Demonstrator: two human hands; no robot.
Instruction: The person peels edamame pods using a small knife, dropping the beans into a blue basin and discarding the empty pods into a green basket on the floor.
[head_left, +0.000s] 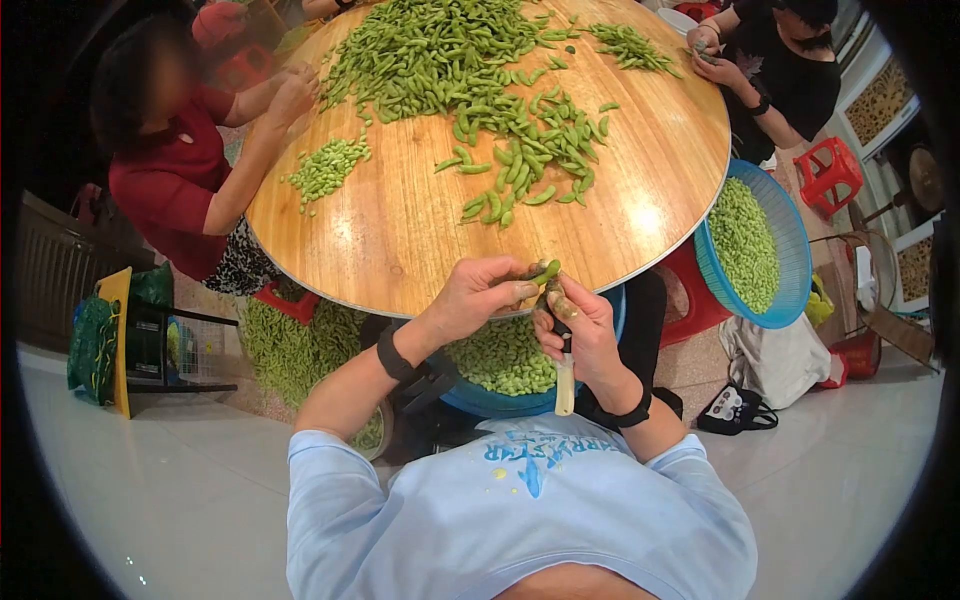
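Note:
Just over the near edge of the table, my left hand (492,294) is closed in a pinch on a green bean pod (546,272). My right hand (586,326) is right beside it, thumb and finger at the pod's other end. It is also wrapped round a small tool with a black part and a pale, flat lower end (565,388), which points down; its upper end is hidden by the fingers. Dark stains or wraps show on the fingertips. Below both hands sits a blue tub (470,396) of shelled green beans (505,355).
The round wooden table (400,225) bears a large heap of pods (430,60) and a small pile of shelled beans (330,170). Co-workers sit left and right. A blue basket (800,250) of beans stands at right, near a red stool (828,178). Empty pods (300,345) cover the floor at left.

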